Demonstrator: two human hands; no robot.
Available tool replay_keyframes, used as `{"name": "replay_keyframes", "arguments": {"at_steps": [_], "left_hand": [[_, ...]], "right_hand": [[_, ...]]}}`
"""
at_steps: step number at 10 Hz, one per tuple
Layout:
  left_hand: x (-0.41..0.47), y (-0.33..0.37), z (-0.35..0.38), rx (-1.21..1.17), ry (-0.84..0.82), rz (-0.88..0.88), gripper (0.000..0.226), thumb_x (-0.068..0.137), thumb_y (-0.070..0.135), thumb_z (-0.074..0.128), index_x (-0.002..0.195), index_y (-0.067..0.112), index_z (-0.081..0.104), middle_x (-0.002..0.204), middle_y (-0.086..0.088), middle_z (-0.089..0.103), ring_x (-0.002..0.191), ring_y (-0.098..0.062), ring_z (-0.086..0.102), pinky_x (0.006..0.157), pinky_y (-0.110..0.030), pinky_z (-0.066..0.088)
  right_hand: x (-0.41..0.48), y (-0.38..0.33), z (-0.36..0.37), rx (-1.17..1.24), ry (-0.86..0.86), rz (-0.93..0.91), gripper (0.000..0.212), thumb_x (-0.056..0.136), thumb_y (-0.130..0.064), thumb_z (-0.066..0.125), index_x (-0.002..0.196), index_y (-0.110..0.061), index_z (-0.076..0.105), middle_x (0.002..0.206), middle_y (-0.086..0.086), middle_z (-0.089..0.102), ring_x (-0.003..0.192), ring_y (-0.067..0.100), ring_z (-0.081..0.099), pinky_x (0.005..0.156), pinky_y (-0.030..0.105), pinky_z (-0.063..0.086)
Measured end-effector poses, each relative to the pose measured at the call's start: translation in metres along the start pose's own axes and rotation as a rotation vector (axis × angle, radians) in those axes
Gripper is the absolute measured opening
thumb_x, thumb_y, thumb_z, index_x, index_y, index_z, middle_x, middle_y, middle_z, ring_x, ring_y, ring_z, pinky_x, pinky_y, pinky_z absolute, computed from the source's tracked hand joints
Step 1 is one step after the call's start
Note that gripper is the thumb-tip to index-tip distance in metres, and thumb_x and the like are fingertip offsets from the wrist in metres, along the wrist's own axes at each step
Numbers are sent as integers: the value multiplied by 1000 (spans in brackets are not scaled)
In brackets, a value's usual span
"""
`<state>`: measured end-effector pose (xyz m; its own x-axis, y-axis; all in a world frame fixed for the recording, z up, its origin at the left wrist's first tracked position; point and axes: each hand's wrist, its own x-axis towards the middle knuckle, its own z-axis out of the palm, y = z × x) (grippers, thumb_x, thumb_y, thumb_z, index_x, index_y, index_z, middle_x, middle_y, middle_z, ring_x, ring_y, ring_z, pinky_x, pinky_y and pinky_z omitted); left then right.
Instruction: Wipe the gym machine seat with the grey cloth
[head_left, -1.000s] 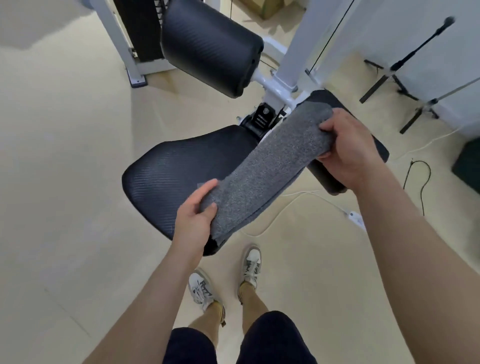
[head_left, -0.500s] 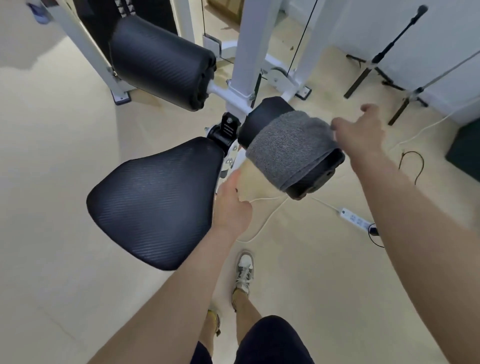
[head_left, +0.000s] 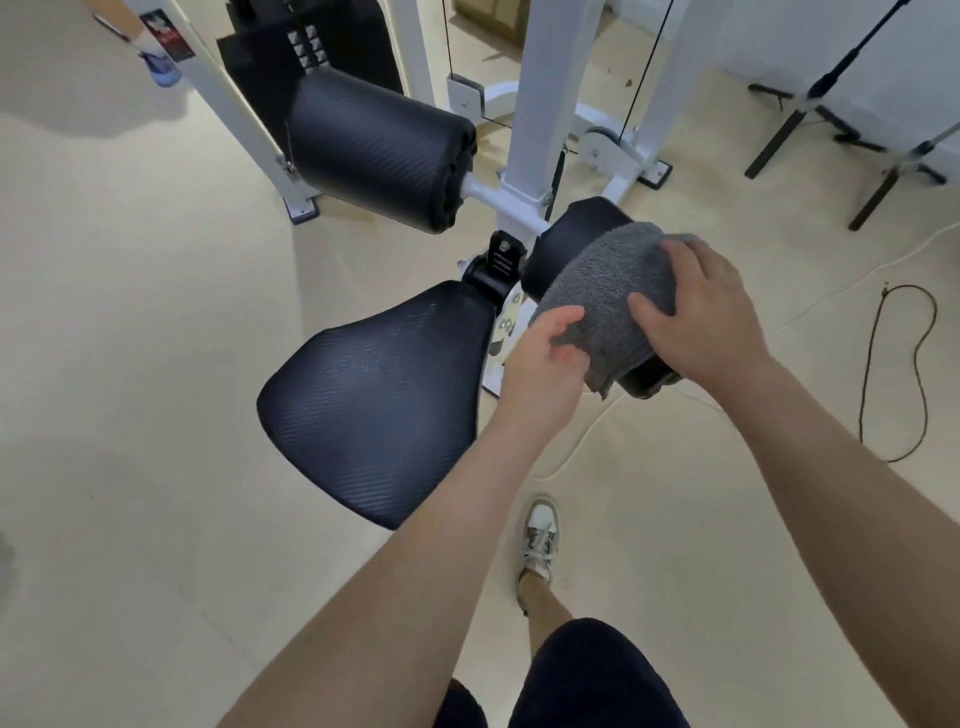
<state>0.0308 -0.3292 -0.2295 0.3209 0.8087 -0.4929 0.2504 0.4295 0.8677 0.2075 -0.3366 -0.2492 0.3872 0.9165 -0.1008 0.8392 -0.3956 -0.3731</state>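
The grey cloth (head_left: 608, 291) lies draped over the right black roller pad (head_left: 576, 228) of the gym machine. My right hand (head_left: 706, 312) rests on top of the cloth with its fingers spread over the cloth's far and right side. My left hand (head_left: 550, 353) pinches the near left edge of the cloth between thumb and fingers. The black textured seat (head_left: 379, 400) sits bare to the left of both hands.
A second black roller pad (head_left: 379, 150) sticks out left of the white upright post (head_left: 545, 104). The weight stack (head_left: 311, 36) stands behind. Black stand legs (head_left: 810, 109) and a loose black cable (head_left: 898, 374) lie on the floor at right. My shoe (head_left: 540, 540) is below the seat.
My right hand has come back down onto the cloth after lifting off it. My left hand moved up from below the pad and took hold of the cloth's near edge.
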Motion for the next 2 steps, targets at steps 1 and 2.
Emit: {"name": "replay_keyframes", "arguments": {"at_steps": [1, 2], "left_hand": [[-29, 28, -49, -123, 98, 17, 35, 85, -7, 49, 105, 15, 67, 104, 0, 66, 92, -19, 64, 73, -26, 50], [-69, 61, -111, -291, 205, 179, 32, 86, -12, 46, 90, 11, 68, 84, -4, 70, 77, -17, 64, 69, -24, 51]], "right_hand": [[-13, -29, -32, 233, 102, 35, 48, 86, -35, 54, 131, -19, 48, 136, 5, 51, 123, 25, 48, 104, 42, 39], [-35, -60, -76, 579, 219, 111, 31, 87, -33, 56, 117, -31, 59, 120, -8, 61, 104, 11, 60, 94, 36, 49]]}}
